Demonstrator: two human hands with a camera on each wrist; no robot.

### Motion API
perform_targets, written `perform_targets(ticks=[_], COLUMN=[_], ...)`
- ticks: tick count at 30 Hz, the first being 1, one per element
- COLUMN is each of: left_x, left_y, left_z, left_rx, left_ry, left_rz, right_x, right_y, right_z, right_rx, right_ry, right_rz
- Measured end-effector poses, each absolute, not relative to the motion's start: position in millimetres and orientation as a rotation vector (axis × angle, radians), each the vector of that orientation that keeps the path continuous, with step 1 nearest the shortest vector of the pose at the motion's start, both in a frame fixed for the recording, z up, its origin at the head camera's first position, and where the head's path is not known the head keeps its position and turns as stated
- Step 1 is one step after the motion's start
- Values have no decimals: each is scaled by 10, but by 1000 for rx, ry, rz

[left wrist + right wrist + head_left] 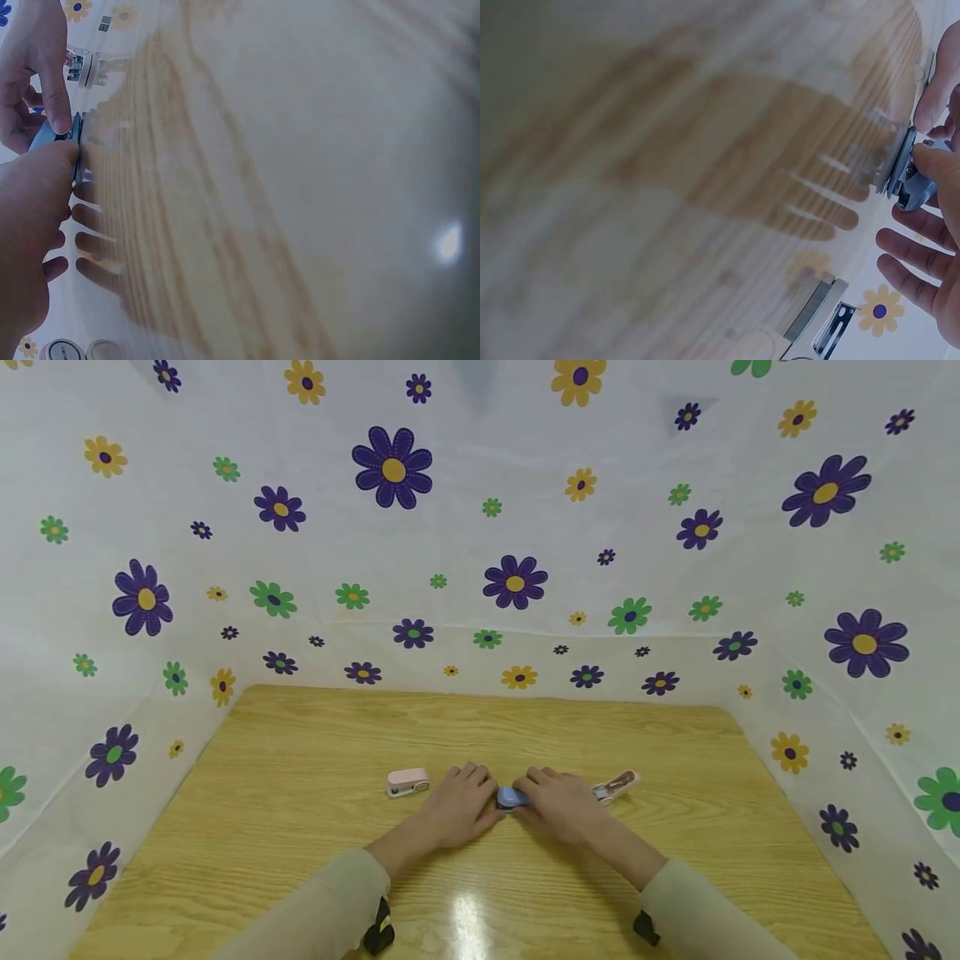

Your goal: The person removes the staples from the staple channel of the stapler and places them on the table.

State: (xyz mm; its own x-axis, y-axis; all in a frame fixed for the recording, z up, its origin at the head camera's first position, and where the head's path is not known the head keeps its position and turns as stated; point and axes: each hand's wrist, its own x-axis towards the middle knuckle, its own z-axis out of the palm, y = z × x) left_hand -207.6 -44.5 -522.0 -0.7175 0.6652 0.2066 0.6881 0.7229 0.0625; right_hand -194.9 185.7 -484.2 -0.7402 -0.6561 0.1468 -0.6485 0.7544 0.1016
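Note:
A small blue stapler [512, 797] lies low over the table between the two hands. My right hand [558, 802] pinches its right end between thumb and index finger, while the other fingers spread loosely in the right wrist view. At its left end, my left hand [459, 806] holds it with thumb and index fingertips. The stapler [913, 189] shows its blue body and dark base edge in the right wrist view. Fingers hide much of it in the left wrist view, where the left hand [26, 225] is below and the right hand [41, 67] above.
A pink stapler [407, 782] stands left of the hands on the wooden table [315, 860]. To the right lies another pink stapler [618, 784], swung open, partly behind the right hand. A white flowered cloth [465, 535] encloses the table's back and sides.

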Motion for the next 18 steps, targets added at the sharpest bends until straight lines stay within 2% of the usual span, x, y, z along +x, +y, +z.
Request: perform_targets(ticks=[18], left_x=[-2073], left_y=[-404], left_z=[-5314], left_rx=[-1026], left_ry=[-2723], left_rz=[-283], right_x=[-2000], right_y=[1804], right_z=[-4879], right_rx=[1082], right_ry=[-2723], right_rz=[-152])
